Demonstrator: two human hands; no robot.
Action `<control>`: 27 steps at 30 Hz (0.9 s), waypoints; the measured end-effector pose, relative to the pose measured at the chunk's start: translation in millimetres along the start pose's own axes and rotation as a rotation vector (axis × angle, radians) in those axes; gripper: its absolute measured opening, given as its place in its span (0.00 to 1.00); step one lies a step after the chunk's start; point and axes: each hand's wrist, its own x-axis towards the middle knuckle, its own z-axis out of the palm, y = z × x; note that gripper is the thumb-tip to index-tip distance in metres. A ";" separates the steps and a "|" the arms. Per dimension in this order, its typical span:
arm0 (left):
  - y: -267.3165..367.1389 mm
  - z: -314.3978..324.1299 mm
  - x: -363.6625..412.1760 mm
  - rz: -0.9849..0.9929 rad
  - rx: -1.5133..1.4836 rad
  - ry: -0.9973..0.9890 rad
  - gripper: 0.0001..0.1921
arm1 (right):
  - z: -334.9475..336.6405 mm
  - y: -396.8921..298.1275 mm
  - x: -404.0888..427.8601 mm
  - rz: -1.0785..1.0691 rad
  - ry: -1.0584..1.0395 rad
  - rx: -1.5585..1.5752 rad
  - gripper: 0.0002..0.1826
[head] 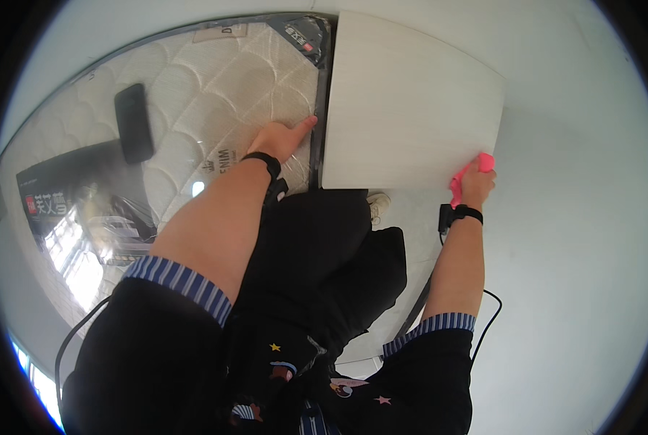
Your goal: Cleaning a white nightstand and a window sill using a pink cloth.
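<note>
My left hand (281,139) presses on a quilted mattress (237,81) wrapped in clear plastic. Its thumb points toward the mattress's dark edge, while its other fingers are mostly hidden. Beside the mattress stands a pale bedside cabinet (411,103), seen mainly from above. At the near right corner of its top, my right hand (476,182) grips a bright pink cloth (485,161). Part of the cloth hangs out below the palm along the cabinet's front edge.
A black smartphone (134,123) lies on the mattress, partly over a dark printed sheet (90,201). A white wall (568,217) runs close on the right. Black cables (495,310) hang by my arms. A shoe (378,207) shows on the floor in front of the cabinet.
</note>
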 end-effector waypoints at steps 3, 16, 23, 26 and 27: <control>3.0 -2.5 -2.8 -0.041 -0.007 -0.009 0.56 | -9.8 -14.9 15.0 0.035 0.034 0.030 0.42; -3.0 -2.4 2.4 0.000 0.017 -0.003 0.53 | 16.4 -154.8 -105.2 -0.331 0.060 -0.009 0.38; -3.2 6.0 11.9 0.105 0.043 0.085 0.56 | 32.7 -153.8 -228.9 -0.658 0.052 0.015 0.33; -3.5 12.2 10.6 0.112 0.071 0.089 0.58 | 37.9 -121.8 -233.8 -0.754 0.023 0.057 0.33; -5.8 9.8 9.9 0.107 0.073 0.129 0.59 | 35.7 -116.7 -234.9 -0.752 0.024 0.057 0.33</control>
